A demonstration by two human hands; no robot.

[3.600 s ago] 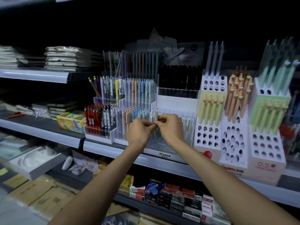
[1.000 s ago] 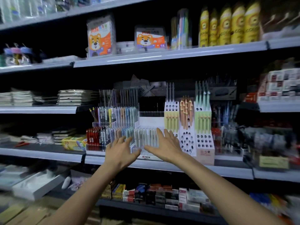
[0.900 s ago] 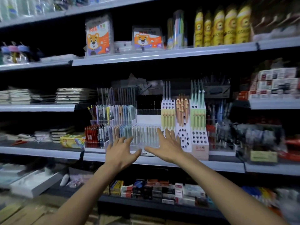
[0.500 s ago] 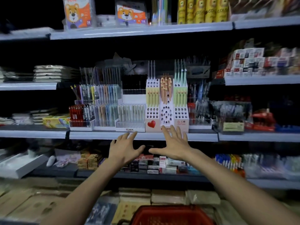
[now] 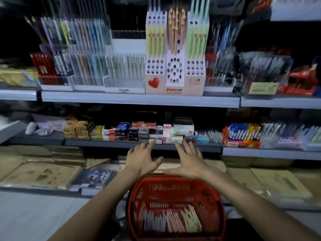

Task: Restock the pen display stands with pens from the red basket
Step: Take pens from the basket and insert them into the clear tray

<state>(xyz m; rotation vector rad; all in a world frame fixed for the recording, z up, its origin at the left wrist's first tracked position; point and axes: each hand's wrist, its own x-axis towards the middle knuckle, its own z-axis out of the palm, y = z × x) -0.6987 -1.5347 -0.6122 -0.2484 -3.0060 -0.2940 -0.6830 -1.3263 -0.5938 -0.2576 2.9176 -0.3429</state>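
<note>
Both hands dropped from shelf level to above the far rim of the red basket [image 5: 133, 195], left hand [image 5: 141, 160] and right hand [image 5: 189, 162] empty, fingers spread; pens [image 5: 173, 220] lie on its floor, below and behind the fingertips, long axes running shelfward, neither hand clearly nearer.

Near rim of red basket [image 5: 134, 202] cut off below, its pens [image 5: 172, 221] blurred (colours only), display stands [image 5: 174, 66] cropped at top
</note>
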